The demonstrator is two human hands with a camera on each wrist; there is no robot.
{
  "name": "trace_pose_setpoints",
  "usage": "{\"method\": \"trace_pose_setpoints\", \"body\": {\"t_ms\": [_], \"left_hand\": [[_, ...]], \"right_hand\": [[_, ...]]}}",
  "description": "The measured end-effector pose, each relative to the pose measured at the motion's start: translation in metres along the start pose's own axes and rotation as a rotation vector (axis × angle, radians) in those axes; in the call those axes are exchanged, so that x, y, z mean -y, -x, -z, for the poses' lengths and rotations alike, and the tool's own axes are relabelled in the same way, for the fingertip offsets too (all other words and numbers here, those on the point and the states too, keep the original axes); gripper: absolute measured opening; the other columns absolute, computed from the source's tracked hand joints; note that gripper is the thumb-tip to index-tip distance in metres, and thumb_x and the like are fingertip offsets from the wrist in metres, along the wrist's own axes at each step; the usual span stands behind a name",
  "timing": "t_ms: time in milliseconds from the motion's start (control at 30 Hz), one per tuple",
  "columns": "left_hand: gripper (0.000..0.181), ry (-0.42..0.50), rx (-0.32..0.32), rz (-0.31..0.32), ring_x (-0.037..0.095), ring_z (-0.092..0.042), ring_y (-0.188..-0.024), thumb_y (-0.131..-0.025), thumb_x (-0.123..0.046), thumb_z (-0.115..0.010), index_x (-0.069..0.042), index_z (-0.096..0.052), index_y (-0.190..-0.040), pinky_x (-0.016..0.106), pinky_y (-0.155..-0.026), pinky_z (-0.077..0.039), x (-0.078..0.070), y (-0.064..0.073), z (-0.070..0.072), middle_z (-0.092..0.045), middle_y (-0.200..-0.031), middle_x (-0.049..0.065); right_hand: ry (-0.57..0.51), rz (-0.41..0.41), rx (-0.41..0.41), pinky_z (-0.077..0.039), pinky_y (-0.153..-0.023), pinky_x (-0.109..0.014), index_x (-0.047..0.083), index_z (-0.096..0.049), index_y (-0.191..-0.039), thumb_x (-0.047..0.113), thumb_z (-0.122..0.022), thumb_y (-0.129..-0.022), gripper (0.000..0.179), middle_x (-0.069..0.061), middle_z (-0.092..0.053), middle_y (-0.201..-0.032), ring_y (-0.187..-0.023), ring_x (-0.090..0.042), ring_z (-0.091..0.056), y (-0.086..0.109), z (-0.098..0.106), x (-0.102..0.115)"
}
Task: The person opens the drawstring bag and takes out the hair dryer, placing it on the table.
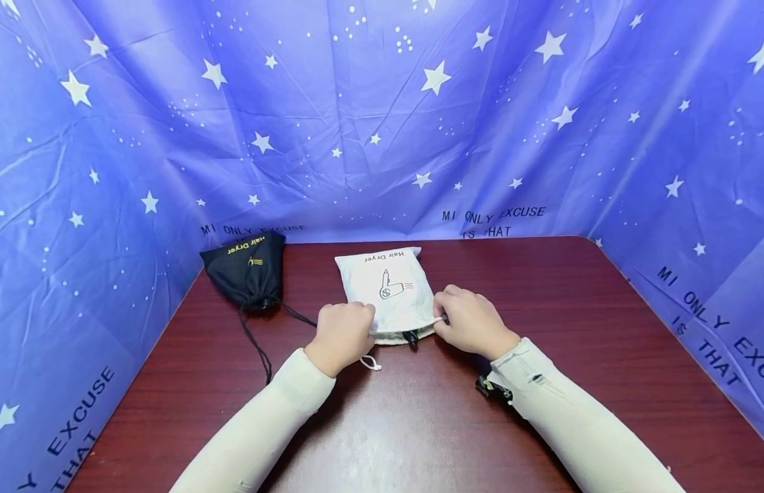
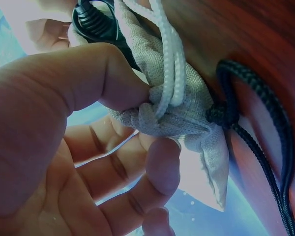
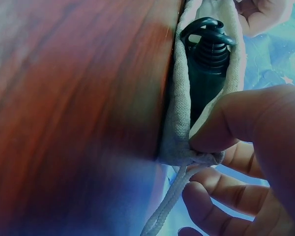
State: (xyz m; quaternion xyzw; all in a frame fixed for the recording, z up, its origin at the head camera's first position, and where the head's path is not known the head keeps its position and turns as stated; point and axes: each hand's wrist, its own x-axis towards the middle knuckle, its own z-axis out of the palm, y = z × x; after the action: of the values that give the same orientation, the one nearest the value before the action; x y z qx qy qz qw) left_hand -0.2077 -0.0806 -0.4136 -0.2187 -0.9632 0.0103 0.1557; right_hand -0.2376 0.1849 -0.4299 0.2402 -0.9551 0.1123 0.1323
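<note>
A white cloth drawstring bag [image 1: 402,311], printed "Hair Dryer", lies on the table with its mouth towards me. My left hand [image 1: 341,335] pinches the left corner of that mouth between thumb and fingers. At the right corner, my right hand [image 1: 471,320] pinches the cloth edge in the same way. Between them the mouth gapes, and a black ribbed cord end on a dark handle [image 3: 206,81] shows inside; the rest is hidden in the bag. White drawstring [image 2: 173,64] loops hang from both corners.
A black drawstring bag [image 1: 246,270], also printed "Hair Dryer", rests at the back left of the dark red table [image 1: 419,424]. Its black cord [image 2: 280,137] trails close to my left hand. A blue star-patterned curtain [image 1: 357,103] borders the table's back and sides.
</note>
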Motion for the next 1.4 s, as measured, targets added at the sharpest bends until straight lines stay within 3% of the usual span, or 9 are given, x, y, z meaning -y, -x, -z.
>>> {"method": "trace_pose_setpoints", "body": {"t_ms": [1400], "left_hand": [[0.022, 0.003, 0.001, 0.010, 0.028, -0.066, -0.059, -0.069, -0.017, -0.081, -0.016, -0.059, -0.069, 0.047, -0.046, -0.045, 0.0035, -0.0013, -0.0024, -0.064, -0.067, 0.000]], "right_hand": [[0.000, -0.030, 0.006, -0.042, -0.055, -0.035, 0.025, -0.058, -0.075, 0.018, -0.071, -0.073, 0.015, 0.008, -0.053, -0.079, -0.064, -0.015, -0.052, -0.0008, 0.0027, -0.0025]]}}
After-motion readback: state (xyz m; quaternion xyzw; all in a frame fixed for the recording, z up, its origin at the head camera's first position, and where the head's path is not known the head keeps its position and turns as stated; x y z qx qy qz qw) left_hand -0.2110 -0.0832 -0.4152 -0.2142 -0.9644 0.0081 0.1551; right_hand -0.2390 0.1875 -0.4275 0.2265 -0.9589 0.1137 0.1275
